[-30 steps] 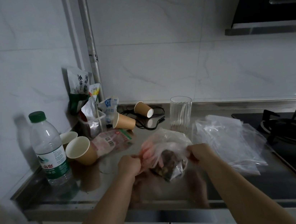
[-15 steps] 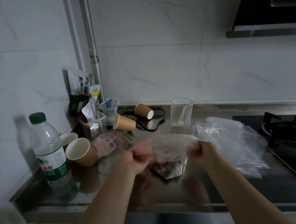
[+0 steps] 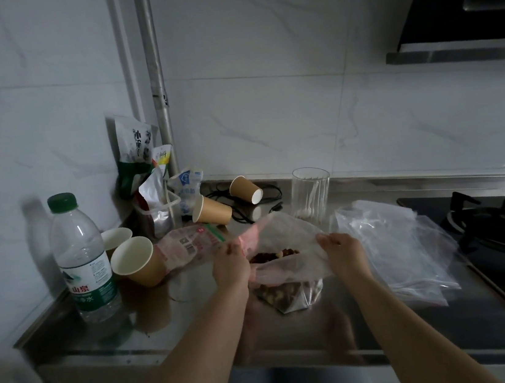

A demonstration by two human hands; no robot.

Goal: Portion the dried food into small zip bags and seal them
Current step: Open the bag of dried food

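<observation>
A clear zip bag (image 3: 287,270) stands on the steel counter (image 3: 177,317) in front of me, its mouth pulled wide. Dark dried food (image 3: 272,256) shows inside through the opening and again through the bag's lower part. My left hand (image 3: 230,266) pinches the left edge of the mouth, where the plastic looks pinkish. My right hand (image 3: 344,254) pinches the right edge. A pile of spare clear bags (image 3: 393,246) lies just right of my right hand.
A green-capped water bottle (image 3: 82,258) stands at the left, with paper cups (image 3: 135,261) and a red-printed packet (image 3: 187,245) beside it. Snack pouches (image 3: 137,152) lean in the corner. A glass with cotton swabs (image 3: 311,193) stands behind; the gas hob (image 3: 500,229) lies right.
The bag's mouth, bunched between my hands a second ago, is now stretched wide open. My hands have drawn apart and the dried food shows inside.
</observation>
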